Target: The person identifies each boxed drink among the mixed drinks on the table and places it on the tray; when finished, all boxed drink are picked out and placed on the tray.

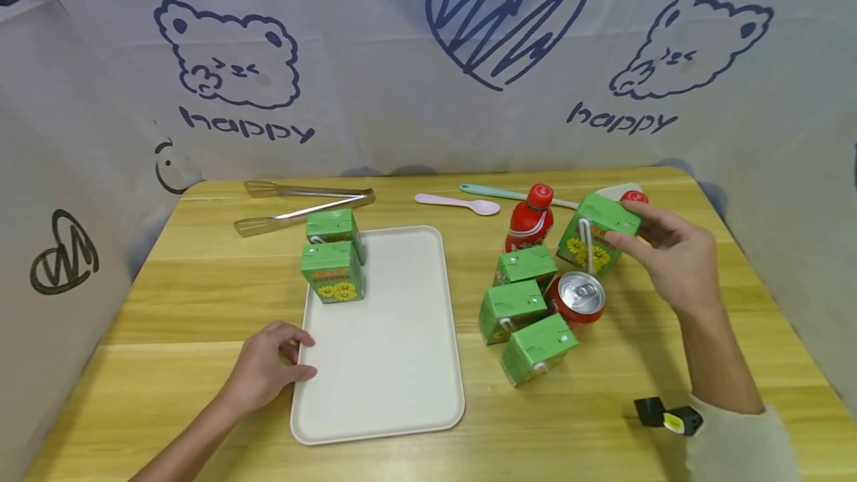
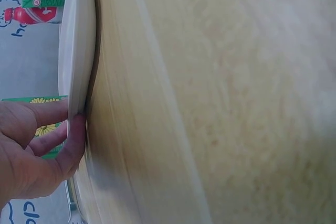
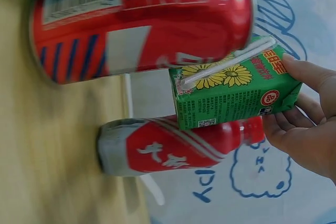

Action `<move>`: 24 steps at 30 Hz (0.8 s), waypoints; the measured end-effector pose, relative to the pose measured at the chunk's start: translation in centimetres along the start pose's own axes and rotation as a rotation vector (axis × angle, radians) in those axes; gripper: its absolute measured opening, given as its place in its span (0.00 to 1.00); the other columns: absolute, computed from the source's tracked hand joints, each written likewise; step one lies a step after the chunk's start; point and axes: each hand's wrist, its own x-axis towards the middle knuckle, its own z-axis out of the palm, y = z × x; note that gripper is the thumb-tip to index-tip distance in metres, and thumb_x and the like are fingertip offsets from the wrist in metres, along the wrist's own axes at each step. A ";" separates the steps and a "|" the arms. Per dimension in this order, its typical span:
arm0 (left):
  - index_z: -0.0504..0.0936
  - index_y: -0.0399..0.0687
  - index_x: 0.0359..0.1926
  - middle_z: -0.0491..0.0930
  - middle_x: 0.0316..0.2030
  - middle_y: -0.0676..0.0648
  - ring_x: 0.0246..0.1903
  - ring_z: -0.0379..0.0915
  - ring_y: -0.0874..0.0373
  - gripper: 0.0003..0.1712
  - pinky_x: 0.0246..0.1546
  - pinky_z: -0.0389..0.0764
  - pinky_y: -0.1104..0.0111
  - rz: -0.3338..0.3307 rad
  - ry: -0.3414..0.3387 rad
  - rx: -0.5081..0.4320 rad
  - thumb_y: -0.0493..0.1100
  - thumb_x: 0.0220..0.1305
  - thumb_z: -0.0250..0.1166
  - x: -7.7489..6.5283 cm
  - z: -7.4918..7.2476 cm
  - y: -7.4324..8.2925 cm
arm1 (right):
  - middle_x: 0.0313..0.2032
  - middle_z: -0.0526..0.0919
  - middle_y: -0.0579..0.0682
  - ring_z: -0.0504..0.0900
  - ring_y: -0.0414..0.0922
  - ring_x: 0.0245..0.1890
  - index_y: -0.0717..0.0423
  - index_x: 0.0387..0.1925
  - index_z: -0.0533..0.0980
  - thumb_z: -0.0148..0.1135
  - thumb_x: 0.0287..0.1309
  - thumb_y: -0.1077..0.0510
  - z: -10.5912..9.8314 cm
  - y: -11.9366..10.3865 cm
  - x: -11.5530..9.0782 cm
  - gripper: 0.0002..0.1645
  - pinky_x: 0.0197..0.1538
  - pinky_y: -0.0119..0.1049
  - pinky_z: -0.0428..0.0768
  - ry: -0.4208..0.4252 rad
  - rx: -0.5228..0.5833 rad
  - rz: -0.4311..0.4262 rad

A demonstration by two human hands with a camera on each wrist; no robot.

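Note:
My right hand (image 1: 683, 262) grips a green juice carton (image 1: 598, 229) by its upper end, thumb on one side and fingers on the other. The carton has yellow flowers and a straw on its front, and it is raised behind the red soda can (image 3: 142, 24), near a red bottle (image 3: 168, 148) in the right wrist view. With thumb and fingers my left hand (image 1: 264, 363) pinches the left rim of a white tray (image 1: 388, 385). Two more green cartons (image 1: 332, 274) stand at the tray's far left corner, one behind the other.
Three green cartons (image 1: 512, 309) stand right of the tray beside the can. A red bottle (image 1: 529, 222) is behind them. Metal tongs (image 1: 315, 191), a pink spoon (image 1: 483, 207) and a turquoise-handled spatula (image 1: 495, 192) lie along the back. Beyond the table hangs a white drawn-on cloth (image 1: 375, 95).

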 end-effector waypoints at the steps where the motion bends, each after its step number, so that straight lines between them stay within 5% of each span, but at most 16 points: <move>1: 0.81 0.39 0.38 0.77 0.35 0.45 0.30 0.72 0.58 0.20 0.23 0.70 0.74 0.002 0.000 -0.002 0.34 0.40 0.77 0.0 0.0 0.0 | 0.38 0.82 0.29 0.81 0.29 0.39 0.64 0.52 0.77 0.70 0.48 0.67 -0.1 -0.2 0.1 0.26 0.43 0.16 0.76 0.002 0.013 -0.006; 13: 0.81 0.39 0.38 0.77 0.35 0.45 0.30 0.71 0.58 0.20 0.22 0.70 0.73 0.008 -0.003 -0.002 0.34 0.41 0.76 0.0 -0.1 0.1 | 0.43 0.83 0.44 0.82 0.36 0.39 0.68 0.50 0.77 0.67 0.45 0.76 -0.8 -3.9 0.4 0.26 0.42 0.19 0.77 -0.023 0.243 -0.169; 24: 0.81 0.39 0.39 0.77 0.35 0.45 0.30 0.71 0.57 0.20 0.22 0.70 0.73 0.001 -0.008 -0.003 0.34 0.41 0.76 -0.1 -0.1 0.2 | 0.42 0.84 0.48 0.83 0.39 0.37 0.72 0.51 0.75 0.66 0.44 0.77 0.1 -7.1 -1.2 0.26 0.40 0.22 0.79 -0.112 0.361 -0.185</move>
